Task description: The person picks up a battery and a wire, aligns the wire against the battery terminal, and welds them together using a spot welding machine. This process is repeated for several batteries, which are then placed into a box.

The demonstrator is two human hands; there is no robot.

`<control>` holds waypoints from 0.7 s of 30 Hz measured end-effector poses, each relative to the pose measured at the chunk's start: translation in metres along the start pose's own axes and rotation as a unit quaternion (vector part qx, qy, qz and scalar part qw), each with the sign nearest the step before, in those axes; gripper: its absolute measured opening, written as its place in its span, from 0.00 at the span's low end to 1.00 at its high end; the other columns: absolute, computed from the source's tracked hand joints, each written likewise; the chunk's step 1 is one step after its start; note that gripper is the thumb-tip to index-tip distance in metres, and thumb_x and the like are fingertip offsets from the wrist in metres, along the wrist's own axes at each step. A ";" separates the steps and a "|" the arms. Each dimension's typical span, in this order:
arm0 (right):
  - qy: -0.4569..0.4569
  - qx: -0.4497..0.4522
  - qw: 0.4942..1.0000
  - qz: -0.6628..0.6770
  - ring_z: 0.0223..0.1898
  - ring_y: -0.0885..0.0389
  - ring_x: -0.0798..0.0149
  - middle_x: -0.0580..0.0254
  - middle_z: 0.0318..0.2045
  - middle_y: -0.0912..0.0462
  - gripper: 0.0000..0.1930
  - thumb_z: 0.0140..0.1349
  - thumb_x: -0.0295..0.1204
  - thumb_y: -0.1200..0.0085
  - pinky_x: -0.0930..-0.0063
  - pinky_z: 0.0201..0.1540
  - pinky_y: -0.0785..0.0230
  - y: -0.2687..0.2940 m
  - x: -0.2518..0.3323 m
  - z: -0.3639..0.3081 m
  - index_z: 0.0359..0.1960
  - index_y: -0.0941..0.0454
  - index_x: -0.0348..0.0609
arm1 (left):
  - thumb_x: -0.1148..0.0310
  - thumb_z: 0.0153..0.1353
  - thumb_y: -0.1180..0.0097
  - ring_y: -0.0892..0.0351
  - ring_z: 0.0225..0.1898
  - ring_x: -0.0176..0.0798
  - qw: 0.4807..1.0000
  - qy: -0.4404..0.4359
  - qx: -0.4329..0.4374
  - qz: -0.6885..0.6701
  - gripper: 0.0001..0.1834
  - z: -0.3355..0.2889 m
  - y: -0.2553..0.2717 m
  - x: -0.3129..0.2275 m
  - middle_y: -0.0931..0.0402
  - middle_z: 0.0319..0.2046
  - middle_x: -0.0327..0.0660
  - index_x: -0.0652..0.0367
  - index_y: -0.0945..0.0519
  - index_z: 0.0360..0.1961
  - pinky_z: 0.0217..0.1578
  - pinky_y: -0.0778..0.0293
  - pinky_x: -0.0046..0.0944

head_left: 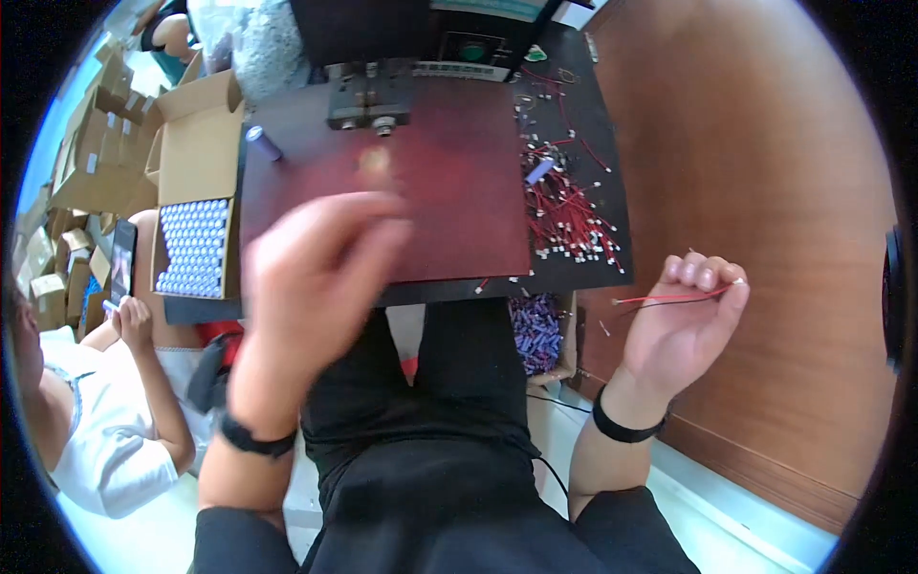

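Observation:
My left hand [320,268] hovers over the red mat [459,220], in front of a black bench machine [368,100]. Motion smears its fingers, so whether it grips anything cannot be made out. Off to the right of the table, my right hand [684,320] is raised, palm up. Its thumb and forefinger pinch a thin red and black wire lead [660,298] near one end, and the rest stretches leftward across the fingers. At the mat's far left corner is a purple cylindrical battery cell [263,143].
Left of the mat stands an open cardboard box [201,143] with rows of cells. Right of it lie tangled red wire leads [574,215] and another purple cell [539,171]. A carton of purple cells [537,335] sits below the table. A wooden panel [746,172] borders the right; another person [124,421] sits left.

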State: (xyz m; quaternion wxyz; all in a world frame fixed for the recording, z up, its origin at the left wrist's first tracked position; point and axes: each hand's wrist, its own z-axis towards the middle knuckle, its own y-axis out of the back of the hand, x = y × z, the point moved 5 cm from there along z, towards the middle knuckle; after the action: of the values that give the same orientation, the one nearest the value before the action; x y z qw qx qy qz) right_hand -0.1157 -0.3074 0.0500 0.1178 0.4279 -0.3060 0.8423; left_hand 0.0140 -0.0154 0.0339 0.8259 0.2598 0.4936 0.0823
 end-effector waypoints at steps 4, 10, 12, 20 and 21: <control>-0.009 -0.001 0.999 -0.037 0.30 0.35 0.73 0.71 0.26 0.32 0.11 0.80 0.38 0.54 0.75 0.32 0.39 0.023 -0.013 0.010 0.46 0.24 0.45 | 0.78 0.68 0.38 0.23 0.32 0.25 0.990 0.063 -0.121 0.020 0.08 -0.025 0.057 0.043 0.18 0.33 0.35 0.65 0.14 0.47 0.34 0.30 0.24; -0.159 0.123 0.857 -0.476 0.30 0.26 0.78 0.68 0.29 0.22 0.13 0.69 0.31 0.38 0.81 0.31 0.33 0.054 -0.090 0.033 0.52 0.19 0.40 | 0.75 0.67 0.36 0.31 0.34 0.27 0.975 0.150 -0.162 0.006 0.20 -0.010 0.078 0.089 0.23 0.40 0.34 0.61 0.20 0.60 0.39 0.29 0.27; -0.127 0.221 0.777 -0.576 0.37 0.15 0.65 0.57 0.34 0.14 0.15 0.68 0.31 0.40 0.69 0.39 0.24 0.040 -0.126 0.030 0.54 0.18 0.45 | 0.72 0.64 0.33 0.30 0.37 0.29 0.979 0.159 -0.110 0.062 0.30 0.015 0.061 0.091 0.25 0.47 0.38 0.58 0.25 0.67 0.40 0.27 0.29; -0.021 0.385 0.564 -0.730 0.45 0.14 0.46 0.56 0.43 0.12 0.12 0.65 0.34 0.41 0.52 0.45 0.21 0.004 -0.195 0.061 0.49 0.15 0.52 | 0.72 0.64 0.34 0.30 0.35 0.30 0.979 0.194 -0.047 0.051 0.19 0.029 0.048 0.126 0.23 0.43 0.36 0.61 0.18 0.56 0.42 0.29 0.30; -0.012 0.373 0.581 -0.723 0.45 0.14 0.45 0.54 0.44 0.13 0.11 0.66 0.35 0.41 0.52 0.44 0.22 0.000 -0.183 0.064 0.48 0.14 0.53 | 0.72 0.64 0.35 0.26 0.38 0.30 0.985 0.143 -0.065 0.067 0.12 0.029 0.047 0.118 0.21 0.42 0.36 0.62 0.15 0.48 0.43 0.30 0.30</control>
State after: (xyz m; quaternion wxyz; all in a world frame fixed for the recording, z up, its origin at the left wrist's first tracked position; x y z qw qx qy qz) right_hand 0.0367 -0.3353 -0.0670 0.5144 0.5240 0.4445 0.5130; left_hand 0.1037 0.0605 -0.0225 0.7549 0.2233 0.5814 0.2058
